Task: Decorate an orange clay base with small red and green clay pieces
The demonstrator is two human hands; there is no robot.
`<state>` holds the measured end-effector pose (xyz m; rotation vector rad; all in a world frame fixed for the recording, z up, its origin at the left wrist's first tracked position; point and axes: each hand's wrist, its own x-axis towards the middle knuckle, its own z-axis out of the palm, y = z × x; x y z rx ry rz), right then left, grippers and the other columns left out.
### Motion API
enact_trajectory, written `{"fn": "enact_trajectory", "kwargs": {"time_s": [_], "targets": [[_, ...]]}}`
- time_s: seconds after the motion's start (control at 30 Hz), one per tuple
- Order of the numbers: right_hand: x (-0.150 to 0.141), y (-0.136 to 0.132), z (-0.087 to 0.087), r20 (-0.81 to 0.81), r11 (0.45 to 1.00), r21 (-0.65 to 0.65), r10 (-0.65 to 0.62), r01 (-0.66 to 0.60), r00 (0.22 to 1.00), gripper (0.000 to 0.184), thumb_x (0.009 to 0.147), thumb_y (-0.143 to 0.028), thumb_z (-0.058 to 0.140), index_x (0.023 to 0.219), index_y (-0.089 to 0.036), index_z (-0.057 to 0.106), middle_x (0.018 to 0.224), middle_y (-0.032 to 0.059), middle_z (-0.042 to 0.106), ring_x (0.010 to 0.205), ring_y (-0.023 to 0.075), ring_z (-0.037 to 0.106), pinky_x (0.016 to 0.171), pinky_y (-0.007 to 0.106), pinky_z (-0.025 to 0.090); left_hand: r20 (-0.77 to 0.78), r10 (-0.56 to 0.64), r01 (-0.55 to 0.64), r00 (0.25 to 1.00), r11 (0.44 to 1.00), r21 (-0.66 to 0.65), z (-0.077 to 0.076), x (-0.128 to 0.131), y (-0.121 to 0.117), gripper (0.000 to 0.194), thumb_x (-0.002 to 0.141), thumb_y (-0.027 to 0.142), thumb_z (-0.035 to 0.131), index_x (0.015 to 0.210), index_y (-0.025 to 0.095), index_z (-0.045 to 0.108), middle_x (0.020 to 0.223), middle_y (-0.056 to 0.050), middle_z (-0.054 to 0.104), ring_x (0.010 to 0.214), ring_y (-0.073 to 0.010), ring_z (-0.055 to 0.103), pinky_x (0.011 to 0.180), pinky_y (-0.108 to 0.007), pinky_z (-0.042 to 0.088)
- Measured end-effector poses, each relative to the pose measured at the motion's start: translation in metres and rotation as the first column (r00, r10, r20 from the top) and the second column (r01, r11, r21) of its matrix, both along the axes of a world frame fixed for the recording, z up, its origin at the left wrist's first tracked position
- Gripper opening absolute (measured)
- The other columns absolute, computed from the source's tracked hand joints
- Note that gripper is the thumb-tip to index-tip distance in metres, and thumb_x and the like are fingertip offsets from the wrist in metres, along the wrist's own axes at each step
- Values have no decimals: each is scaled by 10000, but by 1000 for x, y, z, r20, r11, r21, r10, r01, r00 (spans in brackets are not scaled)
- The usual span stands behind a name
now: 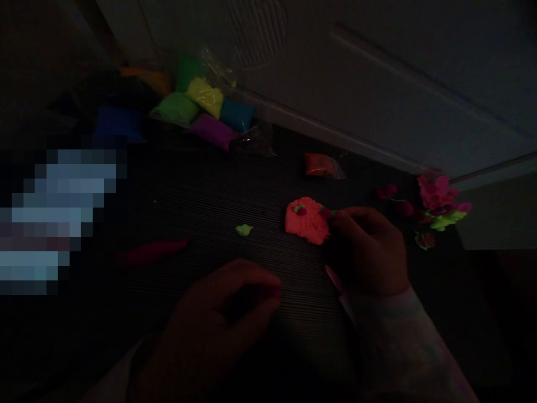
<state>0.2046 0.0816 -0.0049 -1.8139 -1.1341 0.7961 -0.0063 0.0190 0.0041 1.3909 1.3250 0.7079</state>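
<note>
Pretty dark shot, but the right hand (pixel 380 254) has its fingers pinched on a tiny red bit (pixel 325 212) with a touch of green, right at the edge of a coral clay slab (pixel 307 226) on the tabletop (pixel 201 196). My guess is it's a fingertip pinch because the piece is so small and soft that a fuller grip would squash it. Another red-and-green blob (pixel 300 210) sits on the slab, just left of those fingers. The left hand (pixel 197 313) is lower, fingertips clamped on a dark pink bit (pixel 276 292), mostly hidden. A lime scrap (pixel 244 230) lies just beyond the left fingers, and a magenta lump (pixel 153 252) is off to their left, probably kept close for pulling pieces off. The orange packet (pixel 321 165) and the pile of coloured packets (pixel 205 98) sit well beyond both hands, I'd guess to stay out of the way. Pink clay flowers (pixel 438 193) stand right of the right fingers, likely safe from elbows. Brands or labels? Can't read any, too dim.
</note>
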Motion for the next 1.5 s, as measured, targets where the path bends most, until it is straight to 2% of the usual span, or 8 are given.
{"fn": "enact_trajectory", "kwargs": {"time_s": [0.5, 0.63, 0.73, 0.87, 0.97, 1.13, 1.33, 1.5], "targets": [[1, 3, 0, -15, 1000, 6, 28, -28, 999, 155, 670, -288, 652, 804, -213, 631, 682, -16, 653, 606, 119, 599, 534, 234, 463, -19, -29, 29, 999, 1000, 10, -4, 1, -1, 79, 745, 294, 576, 818, 307, 604, 815, 65, 637, 732, -100, 608, 670, -167, 478], [10, 3, -1, 92, 998, -2, 68, -68, 993, 210, 694, -342, 623, 860, -215, 643, 697, -6, 656, 585, 128, 580, 509, 250, 440, -28, -29, 30, 999, 999, 13, -3, 0, -1, 77, 749, 308, 569, 817, 300, 604, 813, 56, 641, 726, -108, 610, 668, -176, 485], [18, 9, 0, 246, 981, -28, 191, -191, 950, 215, 731, -338, 580, 897, -222, 653, 796, 6, 672, 697, 150, 600, 619, 289, 458, -58, -40, 41, 997, 999, 15, -3, -1, -1, 87, 748, 323, 563, 809, 283, 610, 811, 38, 651, 729, -126, 617, 655, -189, 497], [25, 19, 7, 368, 913, -139, 407, -383, 836, 220, 772, -298, 526, 931, -210, 649, 900, 15, 670, 817, 162, 599, 742, 313, 449, -140, -29, 43, 990, 995, 94, -8, -1, -3, 91, 734, 324, 572, 802, 278, 611, 810, 30, 662, 725, -136, 627, 658, -192, 511], [29, 23, 10, 397, 880, -167, 472, -444, 787, 229, 792, -288, 499, 952, -201, 637, 928, 22, 666, 849, 163, 598, 754, 306, 453, -224, 30, 13, 974, 982, 187, -17, 0, -6, 124, 726, 331, 580, 838, 282, 600, 856, 31, 663, 771, -140, 635, 697, -193, 516], [30, 22, 6, 437, 834, -108, 528, -540, 728, 229, 807, -225, 462, 971, -186, 616, 948, 44, 648, 878, 158, 588, 777, 300, 459, -361, 43, 106, 931, 917, 384, -30, 3, -5, 166, 785, 351, 496, 898, 283, 598, 868, 15, 660, 762, -140, 633, 703, -212, 526], [30, 17, 1, 432, 830, -17, 509, -558, 744, 247, 817, -214, 438, 1021, -189, 575, 985, 60, 625, 912, 167, 572, 798, 328, 463, -583, -39, 318, 812, 866, 386, -12, 17, 19, 282, 799, 283, 477, 1073, 258, 543, 1029, -32, 624, 916, -186, 592, 805, -319, 498], [28, 18, -6, 425, 840, 28, 481, -542, 767, 215, 824, -215, 433, 960, -190, 596, 940, 61, 626, 885, 169, 577, 792, 335, 464, -641, 83, 272, 763, 859, 434, 2, 36, 54, 353, 816, 251, 439, 1158, 173, 485, 1083, -79, 588, 992, -215, 538, 863, -367, 446]]}}
